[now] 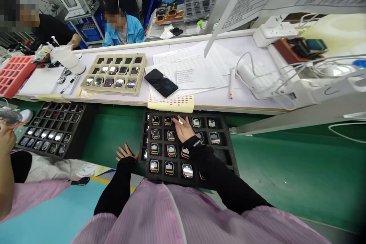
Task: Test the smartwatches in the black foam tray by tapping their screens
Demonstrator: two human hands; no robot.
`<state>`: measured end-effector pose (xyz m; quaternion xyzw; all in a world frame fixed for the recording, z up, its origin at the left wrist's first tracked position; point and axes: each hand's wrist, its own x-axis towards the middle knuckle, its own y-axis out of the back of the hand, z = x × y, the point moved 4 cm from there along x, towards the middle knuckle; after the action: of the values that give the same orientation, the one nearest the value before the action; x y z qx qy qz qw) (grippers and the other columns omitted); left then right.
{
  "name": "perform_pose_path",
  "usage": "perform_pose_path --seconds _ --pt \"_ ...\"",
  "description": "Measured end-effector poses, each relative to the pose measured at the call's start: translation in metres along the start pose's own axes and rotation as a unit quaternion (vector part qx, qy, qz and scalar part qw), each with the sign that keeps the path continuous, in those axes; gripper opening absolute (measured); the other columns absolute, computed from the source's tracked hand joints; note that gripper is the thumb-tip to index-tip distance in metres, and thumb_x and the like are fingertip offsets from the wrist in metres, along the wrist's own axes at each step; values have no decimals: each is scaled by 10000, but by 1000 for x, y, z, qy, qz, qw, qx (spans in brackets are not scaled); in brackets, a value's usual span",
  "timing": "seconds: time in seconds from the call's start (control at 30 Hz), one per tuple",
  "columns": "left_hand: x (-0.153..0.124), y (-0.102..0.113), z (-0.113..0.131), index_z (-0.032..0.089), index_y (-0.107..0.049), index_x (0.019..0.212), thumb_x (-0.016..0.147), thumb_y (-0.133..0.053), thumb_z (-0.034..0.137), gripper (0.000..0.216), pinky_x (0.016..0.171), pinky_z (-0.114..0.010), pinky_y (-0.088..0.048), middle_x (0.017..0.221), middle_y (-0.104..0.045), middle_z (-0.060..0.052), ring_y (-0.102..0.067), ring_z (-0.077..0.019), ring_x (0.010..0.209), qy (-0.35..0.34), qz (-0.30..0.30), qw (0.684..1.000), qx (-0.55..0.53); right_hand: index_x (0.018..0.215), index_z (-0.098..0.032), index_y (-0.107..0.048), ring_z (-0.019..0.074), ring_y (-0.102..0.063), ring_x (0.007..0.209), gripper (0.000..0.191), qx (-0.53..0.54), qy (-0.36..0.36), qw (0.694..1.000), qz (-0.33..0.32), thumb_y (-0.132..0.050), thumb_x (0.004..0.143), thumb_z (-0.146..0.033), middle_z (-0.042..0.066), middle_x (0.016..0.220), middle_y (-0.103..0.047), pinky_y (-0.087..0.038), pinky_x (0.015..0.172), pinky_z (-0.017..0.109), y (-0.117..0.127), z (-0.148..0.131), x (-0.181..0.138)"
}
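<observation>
A black foam tray (177,177) holds rows of square smartwatches, most with lit screens showing text and red-green bars. My right hand (184,129) is over its back row with fingers stretched and apart, at a watch slot it partly hides; whether the fingertips touch the watch I cannot tell. Left of the fingers sits a lit watch (168,121), and to their right is one with a green and white screen (196,122). My left hand (126,153) lies with fingers spread on the green mat (107,133), beside the tray's left edge, holding nothing. Another tray shows partly underneath.
On the white shelf are a beige watch tray (114,74), a phone (161,82), papers (188,68), a marker (231,84) and a power strip (251,76). Left, a second black watch tray (82,131) stands near a co-worker's hand (7,137). A metal post (286,112) crosses at right.
</observation>
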<state>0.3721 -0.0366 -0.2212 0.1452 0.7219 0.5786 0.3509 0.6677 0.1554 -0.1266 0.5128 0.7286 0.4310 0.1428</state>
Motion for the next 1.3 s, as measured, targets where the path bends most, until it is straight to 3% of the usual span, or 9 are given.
perform_pose_path --seconds 0.23,0.53,0.9,1.1,1.3 --pt "1 1 1 174 -129 1537 770 -607 580 991 1103 -668 -157 1590 -8 -213 -55 -475 1435 2 5 1000 2 1241 -108 -628 284 -435 1320 523 -7 -39 998 42 -198 995 -276 118 1167 -671 -194 1159 611 17 29 -17" --pt "-1 7 5 170 -126 1537 781 -596 594 986 1112 -652 -168 1591 -9 -208 -60 -464 1439 10 2 1000 24 1199 -70 -651 287 -436 1320 517 -16 -34 999 26 -226 978 -263 150 1076 -698 -194 1162 601 12 19 -17" --pt "8 -5 0 171 -115 1538 795 -620 500 957 1111 -644 -189 1589 -26 -214 -77 -465 1437 6 16 999 48 1171 -95 -664 296 -466 1294 563 -18 -107 987 122 -182 972 -307 127 1144 -681 -204 1153 608 48 61 -38" --pt "7 -3 2 161 -134 1536 798 -614 491 941 1105 -640 -217 1581 -57 -233 -112 -469 1430 1 29 998 62 1195 -94 -651 292 -447 1310 551 -13 -108 987 118 -192 973 -304 125 1172 -668 -183 1160 612 51 66 -44" --pt "8 -1 2 144 -139 1535 788 -618 471 946 1091 -653 -245 1575 -74 -248 -133 -479 1423 -1 31 997 65 1203 -101 -653 279 -416 1338 523 -28 -99 992 75 -224 966 -285 128 1142 -681 -183 1178 565 44 59 -42"
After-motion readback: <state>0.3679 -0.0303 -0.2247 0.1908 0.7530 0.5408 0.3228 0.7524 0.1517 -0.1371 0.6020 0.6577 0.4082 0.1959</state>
